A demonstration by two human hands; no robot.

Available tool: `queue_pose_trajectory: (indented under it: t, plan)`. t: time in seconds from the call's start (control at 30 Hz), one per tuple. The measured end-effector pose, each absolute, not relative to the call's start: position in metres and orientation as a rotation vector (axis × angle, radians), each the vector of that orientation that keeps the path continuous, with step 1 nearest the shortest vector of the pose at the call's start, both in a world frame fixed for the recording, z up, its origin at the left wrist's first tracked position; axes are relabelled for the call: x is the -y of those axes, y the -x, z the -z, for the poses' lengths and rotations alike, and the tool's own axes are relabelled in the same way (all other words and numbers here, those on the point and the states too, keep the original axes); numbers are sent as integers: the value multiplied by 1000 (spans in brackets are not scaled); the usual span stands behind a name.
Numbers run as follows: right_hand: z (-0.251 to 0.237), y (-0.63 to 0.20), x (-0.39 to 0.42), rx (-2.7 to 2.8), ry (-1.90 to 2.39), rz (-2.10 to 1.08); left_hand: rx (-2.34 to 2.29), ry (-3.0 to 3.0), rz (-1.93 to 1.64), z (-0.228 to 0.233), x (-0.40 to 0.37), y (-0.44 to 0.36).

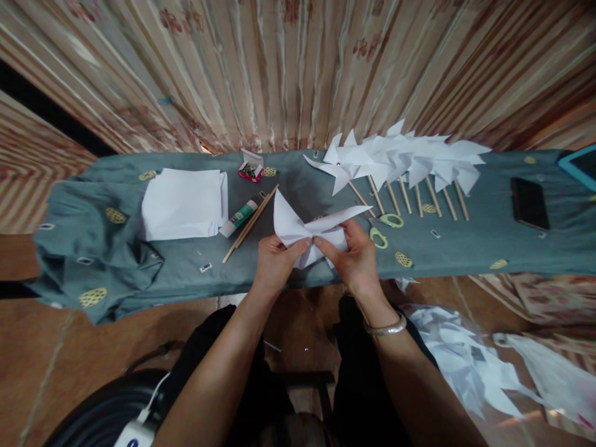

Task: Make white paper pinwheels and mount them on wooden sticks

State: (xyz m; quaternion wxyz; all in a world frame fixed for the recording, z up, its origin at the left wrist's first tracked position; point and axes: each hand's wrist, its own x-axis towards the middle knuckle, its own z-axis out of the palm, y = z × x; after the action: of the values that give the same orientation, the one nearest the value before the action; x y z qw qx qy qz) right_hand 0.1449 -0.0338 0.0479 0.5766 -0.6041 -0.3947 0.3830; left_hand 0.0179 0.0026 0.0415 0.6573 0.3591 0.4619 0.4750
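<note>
A white paper pinwheel [291,220] is held over the front of the cloth-covered table, its points curling upward. My left hand [278,257] grips its left side, and my right hand [351,254] grips the right. Both thumbs press together at its middle, so the centre is partly hidden. Just right of my right hand lie green-handled scissors [379,238], their blades mostly out of sight. To the left are thin wooden sticks [251,223] and a green and white glue stick [239,217]. Behind them an open small red box [251,171] holds small metal pieces.
A stack of white paper [184,205] lies on the left of the table [479,248]. Several finished pinwheels on sticks [400,158] overlap along the back right. Farther right is a dark phone [529,203]. Plastic bags with white paper pieces [470,360] lie on the floor.
</note>
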Motion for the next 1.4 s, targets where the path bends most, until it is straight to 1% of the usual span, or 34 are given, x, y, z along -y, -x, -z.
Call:
queue_pose_trajectory:
  t: [0.3, 0.67, 0.93, 1.17, 1.3, 1.4]
  plan:
    - [-49, -146, 36, 895, 1407, -964, -1008, -732, -1048, -44, -1, -18]
    - [-42, -151, 40, 915, 1513, -883, -914, -781, -978, -34, 2, -18]
    - [-40, -154, 38, 848, 1486, -921, -900, -803, -970, -35, -1, -10]
    - [-35, -165, 49, 909, 1554, -959, -1118, -947, -1251, -49, -43, 31]
    - [-35, -167, 57, 973, 1525, -986, -1253, -1124, -1288, -57, -85, 45]
    - [-36, -169, 61, 987, 1534, -975, -1351, -1231, -1316, -55, -109, 54]
